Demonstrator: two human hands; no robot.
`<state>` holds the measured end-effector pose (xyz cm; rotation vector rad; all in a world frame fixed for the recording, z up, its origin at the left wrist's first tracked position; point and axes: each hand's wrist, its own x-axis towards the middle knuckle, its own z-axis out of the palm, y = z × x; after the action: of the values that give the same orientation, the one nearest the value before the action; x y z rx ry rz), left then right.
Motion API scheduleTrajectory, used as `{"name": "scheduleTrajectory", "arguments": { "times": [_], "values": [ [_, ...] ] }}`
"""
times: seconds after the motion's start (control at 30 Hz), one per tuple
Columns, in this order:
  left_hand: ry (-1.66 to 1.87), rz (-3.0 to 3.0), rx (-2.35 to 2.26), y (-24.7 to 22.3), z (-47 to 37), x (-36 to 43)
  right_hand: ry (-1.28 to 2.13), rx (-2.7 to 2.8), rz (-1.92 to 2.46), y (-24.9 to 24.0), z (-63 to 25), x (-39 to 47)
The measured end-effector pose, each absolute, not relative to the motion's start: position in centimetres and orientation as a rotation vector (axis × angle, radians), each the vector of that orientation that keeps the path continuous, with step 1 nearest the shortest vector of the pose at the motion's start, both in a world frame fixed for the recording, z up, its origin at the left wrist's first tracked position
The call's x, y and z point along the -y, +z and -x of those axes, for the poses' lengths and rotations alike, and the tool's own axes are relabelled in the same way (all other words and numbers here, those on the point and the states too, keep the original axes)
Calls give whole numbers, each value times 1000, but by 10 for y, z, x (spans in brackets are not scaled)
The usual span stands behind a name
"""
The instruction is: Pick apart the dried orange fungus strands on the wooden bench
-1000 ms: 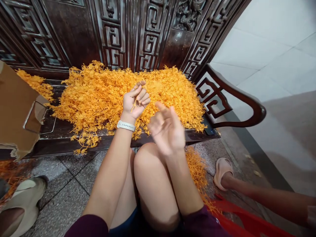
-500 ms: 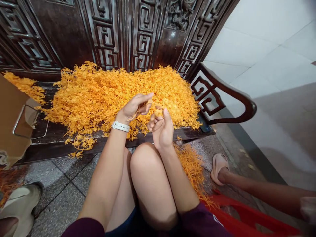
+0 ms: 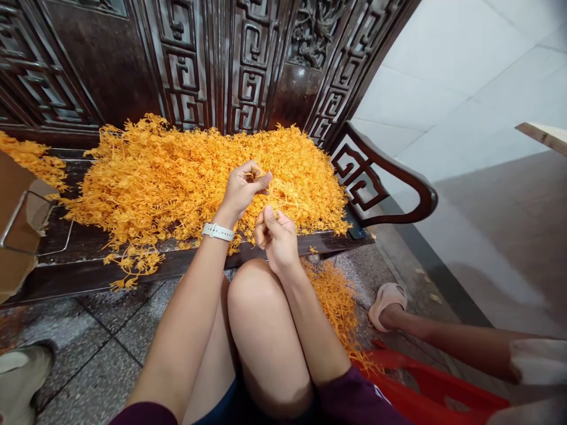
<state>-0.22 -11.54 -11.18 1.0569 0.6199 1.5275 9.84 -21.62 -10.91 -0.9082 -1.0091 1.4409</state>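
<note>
A large heap of orange-yellow plastic sprigs (image 3: 177,177) covers the dark wooden bench (image 3: 93,265). In front of the heap, my left hand (image 3: 244,188), with a pale watch band at the wrist, pinches a thin yellow sprig (image 3: 286,195) between thumb and fingers. Just below and to the right, my right hand (image 3: 277,233) is closed, fingertips pressed together near the sprig's lower end. What its fingertips hold is too small to make out. Both hands are above my knees, a little apart.
A cardboard box (image 3: 18,212) stands on the bench's left end, and a curved armrest (image 3: 398,183) closes the right. Orange pieces (image 3: 334,295) lie on the floor beside a red plastic stool (image 3: 425,383). Another person's leg (image 3: 460,345) reaches in from the right.
The view has shifted slightly. My left hand has turned and its fingers have closed to a pinch. My right hand has moved a little lower, its fingers now closed together.
</note>
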Motion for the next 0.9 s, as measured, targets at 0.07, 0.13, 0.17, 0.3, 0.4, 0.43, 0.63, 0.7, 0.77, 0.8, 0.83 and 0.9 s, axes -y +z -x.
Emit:
{"name": "scheduleTrajectory", "arguments": {
  "times": [0.07,0.13,0.17,0.3,0.4,0.43,0.63,0.7,0.77,0.8,0.83,0.9],
  "values": [
    [1588,-1024,-621,-112,-2,117,1425,1102,918,-109,-100,218],
    [1644,-984,-630,-113,-5,117,1407,1243,914,-107,-101,222],
    [1687,-934,-645,-113,-5,114,1420,1388,889,-105,-101,225],
    [1793,-629,-694,-117,5,97,1380,2356,692,-93,-96,242],
    [1692,-621,-675,-120,15,90,1249,2716,610,-86,-94,245],
    [1673,-650,-668,-119,18,91,1307,2737,516,-85,-95,244],
    [1632,-785,-585,-111,24,105,1843,1631,417,-82,-108,225],
    [1633,-799,-590,-108,24,107,1643,1158,632,-82,-107,221],
    [1617,-803,-594,-108,25,107,1621,942,693,-87,-103,220],
    [1602,-806,-595,-108,26,107,1642,891,708,-90,-101,220],
    [1582,-813,-592,-108,26,107,1646,859,728,-94,-100,221],
    [1535,-843,-575,-109,28,108,1527,827,792,-102,-101,221]
  ]
}}
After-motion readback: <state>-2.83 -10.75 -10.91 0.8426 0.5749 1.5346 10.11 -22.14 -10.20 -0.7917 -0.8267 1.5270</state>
